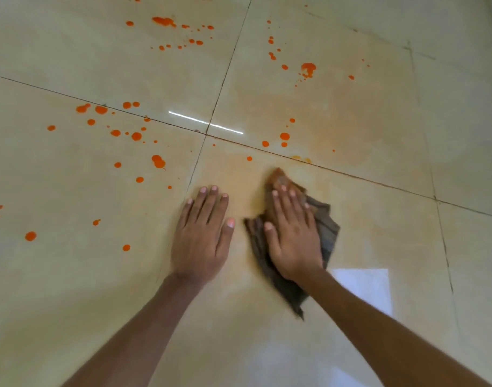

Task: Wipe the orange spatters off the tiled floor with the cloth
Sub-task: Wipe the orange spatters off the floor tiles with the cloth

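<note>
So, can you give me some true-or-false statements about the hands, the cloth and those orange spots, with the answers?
1. The right hand lies flat on the cloth. True.
2. The left hand holds a second cloth. False: it rests bare on the tiled floor.
3. The cloth is white. False: it is dark grey-brown, orange-stained at its front tip.
4. Many orange spatters lie to the left of the hands. True.

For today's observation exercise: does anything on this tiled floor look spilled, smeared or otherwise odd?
Yes. Orange spatters dot the tiles left of the left hand and farther ahead. Around the cloth under the right hand, a pale orange smear shows.
</note>
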